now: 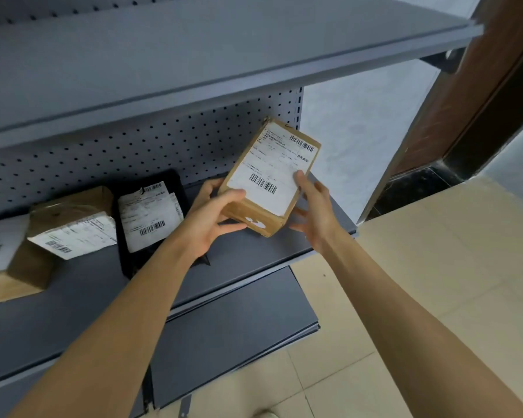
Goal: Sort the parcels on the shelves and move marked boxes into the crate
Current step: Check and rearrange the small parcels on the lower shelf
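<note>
Forearms: two bare forearms reached up from the lower edge of the view toward the shelf, the left crossing over the shelf edge.
Lowest shelf: a dark grey metal lower shelf [239,321] projected beneath the main one, above a floor of pale beige tiles [435,282].
Left hand: the left hand [212,218] was curled around the near left corner of the box, thumb on the labelled face and fingers beneath it.
Right hand: the right hand [314,212] was largely open, its thumb pressed on the label's right edge, the other fingers spread loosely under and beside the box; how firmly it gripped could not be told.
Held parcel: a small brown cardboard box with a white barcoded shipping label [269,176] was held tilted above the right end of the shelf, label facing the viewer, clear of the shelf surface.
Main shelf: a grey metal shelf board [254,254] carried the remaining parcels to the left of the hands.
Black parcel: a flat black plastic mailer bag with a white label [150,212] lay just left of the left wrist.
Wrapped parcel: a brown taped parcel with a crumpled white label [73,224] lay beside it, further left.
Edge parcel: a brown cardboard box with a white label [9,260] sat at the far left, partly cut off.
Backing: a grey perforated metal back panel [103,158] stood behind the parcels.
Upper shelf: a grey metal upper shelf [193,55] overhung everything.
Far right: a dark brown wooden door frame [480,95] stood beyond a pale wall.
</note>
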Available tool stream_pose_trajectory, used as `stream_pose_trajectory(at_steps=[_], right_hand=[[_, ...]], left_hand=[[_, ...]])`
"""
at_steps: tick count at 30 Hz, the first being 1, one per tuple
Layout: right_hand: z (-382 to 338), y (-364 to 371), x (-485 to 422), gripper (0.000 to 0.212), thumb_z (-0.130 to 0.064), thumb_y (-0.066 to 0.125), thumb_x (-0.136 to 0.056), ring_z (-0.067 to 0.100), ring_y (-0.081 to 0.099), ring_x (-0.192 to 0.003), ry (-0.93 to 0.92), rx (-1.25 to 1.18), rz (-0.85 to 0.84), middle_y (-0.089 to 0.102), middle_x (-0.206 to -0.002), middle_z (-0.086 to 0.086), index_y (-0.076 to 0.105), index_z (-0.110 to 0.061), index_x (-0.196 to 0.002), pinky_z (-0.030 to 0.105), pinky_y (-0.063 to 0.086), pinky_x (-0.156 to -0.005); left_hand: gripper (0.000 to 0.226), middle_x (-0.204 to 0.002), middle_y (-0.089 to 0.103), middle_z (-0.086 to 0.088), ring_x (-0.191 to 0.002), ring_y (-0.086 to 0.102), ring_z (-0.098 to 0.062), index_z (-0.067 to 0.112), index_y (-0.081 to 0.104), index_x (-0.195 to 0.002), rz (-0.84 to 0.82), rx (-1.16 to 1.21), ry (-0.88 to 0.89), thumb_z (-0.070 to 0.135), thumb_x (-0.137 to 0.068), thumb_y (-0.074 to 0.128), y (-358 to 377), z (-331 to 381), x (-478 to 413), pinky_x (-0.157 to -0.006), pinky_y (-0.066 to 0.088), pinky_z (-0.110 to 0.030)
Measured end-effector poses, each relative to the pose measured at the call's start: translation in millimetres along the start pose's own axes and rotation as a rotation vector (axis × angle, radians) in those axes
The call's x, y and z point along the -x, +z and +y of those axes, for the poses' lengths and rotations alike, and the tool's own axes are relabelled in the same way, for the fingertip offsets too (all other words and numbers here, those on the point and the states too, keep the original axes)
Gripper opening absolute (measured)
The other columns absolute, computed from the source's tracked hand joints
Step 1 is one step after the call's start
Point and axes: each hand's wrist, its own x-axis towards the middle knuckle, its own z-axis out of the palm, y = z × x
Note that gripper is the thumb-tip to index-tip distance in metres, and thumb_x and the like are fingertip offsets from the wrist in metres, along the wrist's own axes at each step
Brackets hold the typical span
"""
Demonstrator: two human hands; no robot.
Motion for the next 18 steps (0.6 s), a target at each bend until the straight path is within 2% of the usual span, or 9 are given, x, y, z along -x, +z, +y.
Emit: stream_pose_trajectory(at_steps=[2,5,8,10,12,15,18], right_hand=[[6.7,12.3,3.8,0.071,-0.056,0.057,-0.087,0.027,0.06,-0.116,0.038,-0.049,-0.144,0.059,-0.132,0.003,0.031,-0.026,-0.145,0.053,0.056,-0.084],[13.5,26.6,5.0,0.062,-0.056,0.058,-0.085,0.021,0.066,-0.106,-0.026,0.03,-0.2,0.064,-0.124,-0.005,0.036,-0.034,-0.138,0.047,0.059,-0.074],[14.4,35.8,3.2,0.058,-0.051,0.061,-0.082,0.016,0.069,-0.098,-0.035,0.066,-0.205,0.067,-0.116,-0.009,0.04,-0.035,-0.134,0.039,0.06,-0.067],[10.7,38.8,0.2,0.053,-0.052,0.061,-0.079,0.014,0.069,-0.095,-0.028,0.114,-0.211,0.069,-0.11,-0.011,0.047,-0.036,-0.128,0.035,0.059,-0.062],[4.3,40.7,-4.5,0.045,-0.053,0.06,-0.079,0.015,0.068,-0.098,-0.003,0.191,-0.254,0.07,-0.107,-0.013,0.054,-0.038,-0.121,0.033,0.058,-0.062],[-4.0,50.8,-14.3,0.037,-0.05,0.056,-0.084,0.013,0.067,-0.099,0.026,0.289,-0.342,0.07,-0.109,-0.012,0.057,-0.039,-0.119,0.034,0.058,-0.065],[-10.7,70.5,-27.2,0.028,-0.039,0.058,-0.087,0.011,0.071,-0.084,-0.022,0.334,-0.341,0.072,-0.102,-0.01,0.056,-0.038,-0.116,0.036,0.06,-0.068]], left_hand=[[0.052,-0.098,0.074,0.008,-0.097,0.071,-0.019,0.022,0.053,-0.114,0.0,0.075,0.014,0.025,-0.068,0.078,-1.8,-4.7,6.3,-0.074,0.059,-0.042],[0.043,-0.094,0.075,0.009,-0.098,0.07,-0.02,0.021,0.052,-0.111,0.021,0.177,0.033,0.021,-0.075,0.076,-6.5,-6.9,11.9,-0.076,0.059,-0.044],[0.036,-0.102,0.073,0.004,-0.101,0.069,-0.021,0.023,0.052,-0.106,0.067,0.176,0.012,0.022,-0.078,0.074,-13.6,-7.8,16.6,-0.078,0.058,-0.045],[0.041,-0.111,0.067,0.005,-0.106,0.065,-0.017,0.026,0.054,-0.11,0.105,0.039,0.007,0.033,-0.077,0.075,-21.5,-5.6,19.1,-0.082,0.057,-0.044],[0.047,-0.116,0.063,0.009,-0.109,0.06,-0.01,0.027,0.053,-0.118,0.131,-0.092,0.018,0.042,-0.078,0.073,-31.0,0.0,20.1,-0.086,0.054,-0.043],[0.048,-0.111,0.062,0.012,-0.104,0.059,-0.007,0.026,0.049,-0.125,0.178,-0.16,0.035,0.037,-0.083,0.07,-40.5,9.1,17.8,-0.082,0.053,-0.037],[0.04,-0.101,0.062,0.013,-0.095,0.061,-0.008,0.026,0.046,-0.117,0.238,-0.282,0.066,0.031,-0.084,0.069,-44.1,16.4,14.0,-0.076,0.049,-0.027]])
